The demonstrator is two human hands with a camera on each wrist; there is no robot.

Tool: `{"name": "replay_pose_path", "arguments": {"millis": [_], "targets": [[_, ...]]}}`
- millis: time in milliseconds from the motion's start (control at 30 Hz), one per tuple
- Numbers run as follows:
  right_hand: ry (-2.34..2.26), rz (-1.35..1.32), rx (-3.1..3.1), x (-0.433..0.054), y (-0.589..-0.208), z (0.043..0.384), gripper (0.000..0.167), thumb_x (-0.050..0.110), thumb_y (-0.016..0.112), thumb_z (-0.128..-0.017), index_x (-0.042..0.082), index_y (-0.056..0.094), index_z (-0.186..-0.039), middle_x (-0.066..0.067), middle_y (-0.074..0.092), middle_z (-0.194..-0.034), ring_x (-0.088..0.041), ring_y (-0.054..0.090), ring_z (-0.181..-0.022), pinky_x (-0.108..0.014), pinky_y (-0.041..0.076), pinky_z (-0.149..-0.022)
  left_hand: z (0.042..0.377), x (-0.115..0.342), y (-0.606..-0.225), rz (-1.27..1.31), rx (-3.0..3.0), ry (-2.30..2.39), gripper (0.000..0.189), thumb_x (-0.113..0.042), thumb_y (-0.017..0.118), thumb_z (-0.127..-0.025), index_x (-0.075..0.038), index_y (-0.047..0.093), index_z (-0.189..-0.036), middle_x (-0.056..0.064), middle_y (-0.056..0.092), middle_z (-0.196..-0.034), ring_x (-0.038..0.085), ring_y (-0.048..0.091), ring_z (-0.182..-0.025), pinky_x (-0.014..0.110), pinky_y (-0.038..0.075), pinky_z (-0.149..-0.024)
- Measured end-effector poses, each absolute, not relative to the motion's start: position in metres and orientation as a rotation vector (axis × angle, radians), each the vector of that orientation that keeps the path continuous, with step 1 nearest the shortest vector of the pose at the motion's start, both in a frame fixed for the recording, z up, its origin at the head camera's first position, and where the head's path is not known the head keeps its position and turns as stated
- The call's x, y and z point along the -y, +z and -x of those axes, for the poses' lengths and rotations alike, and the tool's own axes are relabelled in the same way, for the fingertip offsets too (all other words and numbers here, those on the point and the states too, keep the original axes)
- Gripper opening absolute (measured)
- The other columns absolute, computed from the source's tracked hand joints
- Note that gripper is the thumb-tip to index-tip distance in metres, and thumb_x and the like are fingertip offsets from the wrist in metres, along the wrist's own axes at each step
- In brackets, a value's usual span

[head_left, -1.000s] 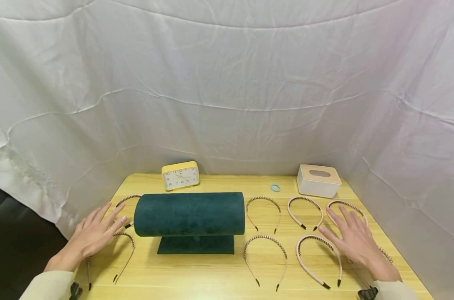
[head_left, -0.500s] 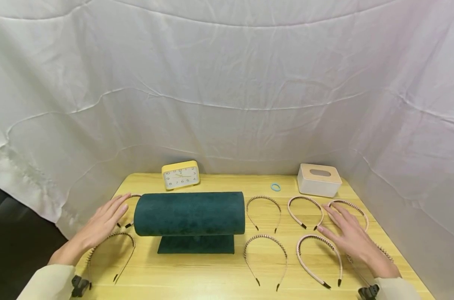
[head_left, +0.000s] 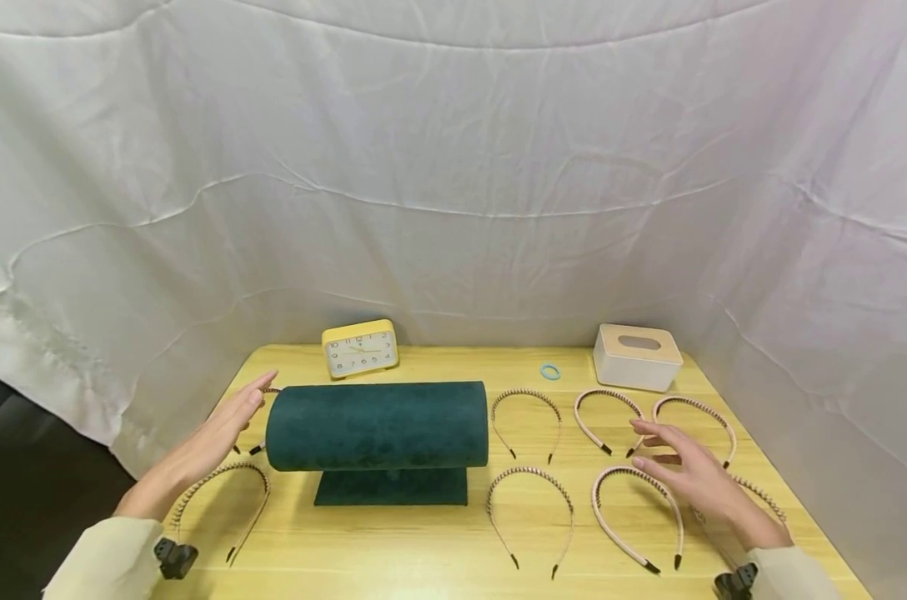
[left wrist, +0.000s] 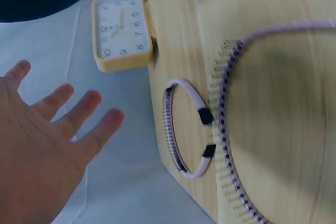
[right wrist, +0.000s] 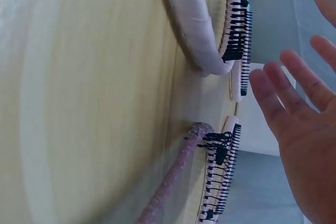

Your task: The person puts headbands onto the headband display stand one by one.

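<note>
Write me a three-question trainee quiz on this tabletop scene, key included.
1. In the head view, how many pale, ridged, arch-shaped headbands lie right of the dark green, velvety cylindrical stand?
2. True or false: from side to side, the small light-blue ring lies between the yellow-framed rectangular clock and the white box with a wooden-looking top.
3. What does the left hand hold? a) a headband b) the clock c) nothing

Key: 1. Six, one partly hidden behind the right hand. 2. True. 3. c.

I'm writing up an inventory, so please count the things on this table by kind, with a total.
Headbands: 8
Green stand: 1
Yellow clock: 1
Tissue box: 1
Blue ring: 1
Total: 12
</note>
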State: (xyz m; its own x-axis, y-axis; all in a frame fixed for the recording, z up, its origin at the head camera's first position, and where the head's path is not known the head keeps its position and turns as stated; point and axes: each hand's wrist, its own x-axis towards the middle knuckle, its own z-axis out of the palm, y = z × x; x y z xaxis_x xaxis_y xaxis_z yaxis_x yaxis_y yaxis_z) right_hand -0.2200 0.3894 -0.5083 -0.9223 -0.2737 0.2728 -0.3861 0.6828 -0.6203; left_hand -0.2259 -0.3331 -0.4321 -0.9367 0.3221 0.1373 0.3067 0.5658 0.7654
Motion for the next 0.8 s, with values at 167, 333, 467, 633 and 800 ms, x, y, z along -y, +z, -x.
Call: {"name": "replay_pose_path", "arguments": {"millis": [167,333,467,633,800], "targets": [[1.155,-0.538,2.779,-0.392,-0.507,0.224,0.054,0.024,0.075,-0.106,0.01,0.058,-0.155,-0.017,0.067,-0.144,-0.013,0.068,-0.121,-0.03,0.061,-0.097,0.229,0.327,-0.432,-0.604,-2.7,1.41,0.058,-0.034,0.015,-0.122,-0.013,0.012,-0.176,0.033,0.021,-0.175,0.062,0.032,-0.151,0.07,0.045,-0.114],[1.286,-0.543,2.831,-0.396,-0.507,0.228,0.046,0.024,0.072,-0.108,0.005,0.063,-0.148,-0.02,0.066,-0.146,-0.017,0.071,-0.122,-0.023,0.059,-0.098,0.228,0.324,-0.43,-0.617,-2.651,1.464,0.056,-0.035,0.015,-0.122,-0.021,0.018,-0.176,0.025,0.024,-0.177,0.035,0.042,-0.153,0.028,0.053,-0.103],[1.332,-0.57,2.857,-0.401,-0.508,0.232,0.04,0.023,0.071,-0.109,0.004,0.066,-0.144,-0.019,0.068,-0.142,-0.012,0.069,-0.121,-0.022,0.058,-0.098,0.227,0.322,-0.427,-0.62,-2.588,1.518,0.054,-0.036,0.016,-0.122,-0.027,0.02,-0.176,0.011,0.028,-0.178,0.029,0.039,-0.153,0.027,0.053,-0.102],[1.348,-0.637,2.889,-0.404,-0.507,0.237,0.037,0.02,0.071,-0.108,0.004,0.067,-0.142,-0.017,0.071,-0.133,-0.004,0.066,-0.115,-0.022,0.058,-0.094,0.229,0.32,-0.43,-0.654,-2.478,1.607,0.054,-0.035,0.016,-0.122,-0.025,0.019,-0.176,-0.023,0.036,-0.166,0.003,0.044,-0.147,0.023,0.051,-0.102],[1.348,-0.733,2.925,-0.404,-0.508,0.242,0.032,0.018,0.071,-0.108,0.003,0.07,-0.136,-0.015,0.074,-0.124,-0.002,0.067,-0.107,-0.023,0.058,-0.088,0.23,0.316,-0.434,-0.634,-2.417,1.654,0.054,-0.036,0.019,-0.123,-0.022,0.019,-0.175,-0.017,0.034,-0.168,-0.018,0.041,-0.139,0.04,0.05,-0.113]]}}
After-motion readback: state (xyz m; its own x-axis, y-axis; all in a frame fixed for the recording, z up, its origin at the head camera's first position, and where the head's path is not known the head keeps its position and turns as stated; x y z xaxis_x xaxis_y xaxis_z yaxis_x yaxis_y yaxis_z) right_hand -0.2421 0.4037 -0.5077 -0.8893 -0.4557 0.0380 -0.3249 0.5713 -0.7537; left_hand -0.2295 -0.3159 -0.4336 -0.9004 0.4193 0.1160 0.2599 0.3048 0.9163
